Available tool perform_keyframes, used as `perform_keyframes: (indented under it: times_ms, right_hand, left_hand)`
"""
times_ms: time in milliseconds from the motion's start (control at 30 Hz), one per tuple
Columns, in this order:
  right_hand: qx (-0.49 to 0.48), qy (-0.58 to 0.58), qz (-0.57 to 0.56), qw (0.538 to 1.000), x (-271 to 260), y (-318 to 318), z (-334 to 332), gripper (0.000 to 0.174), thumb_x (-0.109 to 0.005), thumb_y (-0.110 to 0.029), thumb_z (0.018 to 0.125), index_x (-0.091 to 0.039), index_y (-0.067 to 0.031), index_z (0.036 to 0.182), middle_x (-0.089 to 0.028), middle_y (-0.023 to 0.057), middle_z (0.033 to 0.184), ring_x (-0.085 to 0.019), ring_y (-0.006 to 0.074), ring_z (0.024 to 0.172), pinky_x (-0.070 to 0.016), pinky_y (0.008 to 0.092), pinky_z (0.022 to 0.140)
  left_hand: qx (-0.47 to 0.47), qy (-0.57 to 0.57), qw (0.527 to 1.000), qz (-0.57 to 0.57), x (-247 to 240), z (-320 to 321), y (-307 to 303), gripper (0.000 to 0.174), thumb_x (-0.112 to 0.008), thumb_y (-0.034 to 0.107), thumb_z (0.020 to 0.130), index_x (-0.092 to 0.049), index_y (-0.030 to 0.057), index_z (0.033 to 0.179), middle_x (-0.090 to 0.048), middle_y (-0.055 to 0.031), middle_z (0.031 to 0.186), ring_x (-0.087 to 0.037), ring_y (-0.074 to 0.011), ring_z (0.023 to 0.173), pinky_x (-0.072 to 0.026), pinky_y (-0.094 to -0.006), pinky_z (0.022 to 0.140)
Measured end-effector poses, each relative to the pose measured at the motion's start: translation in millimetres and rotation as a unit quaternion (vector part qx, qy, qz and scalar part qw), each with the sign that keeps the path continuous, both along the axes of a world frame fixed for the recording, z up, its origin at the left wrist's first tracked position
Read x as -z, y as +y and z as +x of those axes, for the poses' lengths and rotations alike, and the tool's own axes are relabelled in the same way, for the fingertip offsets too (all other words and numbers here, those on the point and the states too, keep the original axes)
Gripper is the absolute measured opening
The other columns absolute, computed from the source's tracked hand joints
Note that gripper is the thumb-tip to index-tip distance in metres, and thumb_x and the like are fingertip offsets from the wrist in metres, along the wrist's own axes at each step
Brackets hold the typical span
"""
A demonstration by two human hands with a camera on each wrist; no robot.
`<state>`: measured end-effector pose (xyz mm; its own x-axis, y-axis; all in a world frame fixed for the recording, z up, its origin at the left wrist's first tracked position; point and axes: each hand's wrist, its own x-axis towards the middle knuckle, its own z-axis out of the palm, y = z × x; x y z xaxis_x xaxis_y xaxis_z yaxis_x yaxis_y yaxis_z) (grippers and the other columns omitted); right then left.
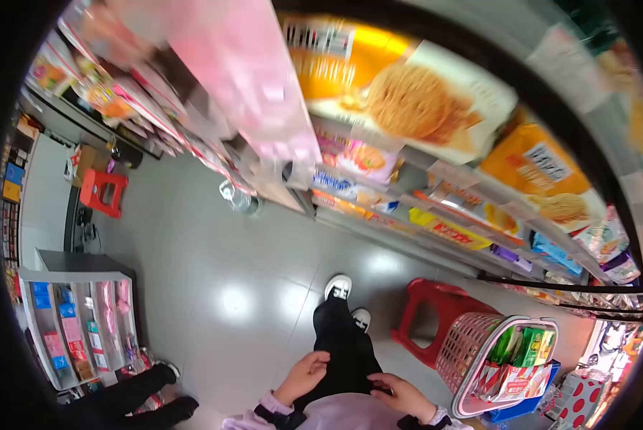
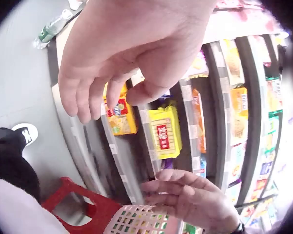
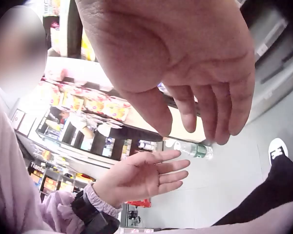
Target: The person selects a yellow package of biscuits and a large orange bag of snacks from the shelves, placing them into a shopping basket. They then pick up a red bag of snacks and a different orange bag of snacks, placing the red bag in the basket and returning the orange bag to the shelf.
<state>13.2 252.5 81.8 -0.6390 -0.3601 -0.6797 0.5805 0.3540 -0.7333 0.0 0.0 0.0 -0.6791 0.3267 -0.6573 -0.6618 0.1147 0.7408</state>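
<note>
Both hands hang in front of the person's waist, apart from each other and holding nothing. The left hand has loosely bent fingers; in the right wrist view the left hand shows its palm and fairly straight fingers. Relaxed fingers also show on the right hand, which is nearest to a pink shopping basket. That basket stands by a red stool and contains green packets and a red-and-white package. In the left wrist view, a yellow snack packet lies on the shelf beyond the hands.
Snack shelves run along the far side and right, with large biscuit packages close by. A big clear bottle stands on the grey floor. Another person's legs show beside a display rack at left.
</note>
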Motion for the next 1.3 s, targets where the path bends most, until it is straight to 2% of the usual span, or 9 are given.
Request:
perform_keyframes:
  times_ms: [67,100,367,600,733,867,1233,1267,1300]
  right_hand:
    - [-0.013,0.045,0.024,0.999,0,3,-14,0.038,-0.059,-0.022,0.083,-0.051,-0.0066,0.117,-0.058,0.0142,0.108,-0.058,0.0243,0.097,-0.0453,0.0349,0.084]
    - [-0.028,0.111,0.028,0.993,-52,1,-7,0.038,-0.059,-0.022,0.083,-0.051,-0.0064,0.117,-0.057,0.0149,0.107,-0.058,0.0255,0.096,-0.0455,0.0349,0.083]
    - [-0.023,0.261,0.137,0.955,-139,43,26,0.038,-0.057,-0.024,0.082,-0.051,-0.0035,0.113,-0.056,0.0189,0.105,-0.054,0.0326,0.097,-0.0436,0.0375,0.084]
    - [0.026,0.401,0.113,0.909,-144,60,75,0.034,-0.057,-0.017,0.076,-0.055,0.0001,0.105,-0.057,0.0192,0.1,-0.053,0.035,0.095,-0.0429,0.0393,0.083]
    - [0.072,0.379,0.164,0.908,-151,64,96,0.037,-0.056,-0.016,0.076,-0.053,0.0001,0.109,-0.058,0.0198,0.097,-0.054,0.0358,0.092,-0.0439,0.0396,0.081]
    - [0.042,0.351,0.193,0.915,-136,69,110,0.044,-0.049,-0.031,0.087,-0.046,-0.0011,0.12,-0.053,0.0193,0.112,-0.052,0.0343,0.102,-0.0411,0.0385,0.089]
    - [0.17,0.321,0.257,0.895,-134,6,125,0.043,-0.053,-0.029,0.084,-0.049,-0.0036,0.118,-0.054,0.0186,0.111,-0.054,0.0343,0.099,-0.0428,0.0397,0.087]
    - [0.161,0.313,0.249,0.902,-135,-4,121,0.042,-0.052,-0.029,0.085,-0.048,-0.0031,0.118,-0.054,0.0184,0.111,-0.053,0.0338,0.101,-0.042,0.0392,0.088]
    - [0.151,0.305,0.239,0.909,-139,-13,116,0.042,-0.052,-0.029,0.085,-0.048,-0.0026,0.118,-0.054,0.0182,0.112,-0.052,0.0333,0.103,-0.0412,0.0387,0.089]
  left_hand:
    - [0.0,-0.013,1.0,-0.002,3,-10,1,0.033,-0.048,0.006,0.085,-0.046,-0.0008,0.117,-0.057,-0.0115,0.109,-0.056,-0.0173,0.098,-0.044,-0.0264,0.086]
    - [-0.006,0.013,1.0,-0.016,-67,-6,-8,0.033,-0.048,0.006,0.085,-0.046,-0.0013,0.117,-0.057,-0.0116,0.109,-0.056,-0.0172,0.097,-0.0439,-0.0263,0.086]
    - [0.011,0.09,0.994,0.066,-157,-5,26,0.028,-0.054,0.01,0.087,-0.051,0.0005,0.114,-0.056,-0.0058,0.104,-0.053,-0.0132,0.096,-0.0435,-0.0247,0.084]
    - [0.125,0.139,0.976,0.111,-248,-20,50,0.034,-0.053,0.012,0.089,-0.045,-0.0017,0.119,-0.057,-0.0105,0.107,-0.054,-0.0169,0.1,-0.0441,-0.0277,0.086]
    - [0.213,0.25,0.942,0.065,-219,-39,44,0.034,-0.056,0.017,0.088,-0.048,0.0015,0.118,-0.057,-0.0076,0.106,-0.055,-0.0147,0.095,-0.0449,-0.026,0.08]
    - [0.267,0.252,0.926,0.082,-221,-57,55,0.033,-0.056,0.017,0.088,-0.05,0.004,0.117,-0.057,-0.0039,0.1,-0.053,-0.0102,0.085,-0.0445,-0.024,0.075]
    - [0.417,0.242,0.868,0.116,-248,-84,58,0.033,-0.055,0.015,0.089,-0.048,0.002,0.118,-0.057,-0.0079,0.106,-0.054,-0.0155,0.097,-0.0445,-0.0272,0.084]
    - [0.329,0.126,0.915,0.196,-265,-78,45,0.033,-0.055,0.014,0.088,-0.049,0.0021,0.118,-0.057,-0.0078,0.107,-0.054,-0.0155,0.098,-0.0443,-0.0268,0.084]
    - [0.398,0.226,0.88,0.126,-242,-88,33,0.032,-0.055,0.014,0.088,-0.05,0.002,0.118,-0.057,-0.0077,0.107,-0.054,-0.0158,0.098,-0.0439,-0.0269,0.085]
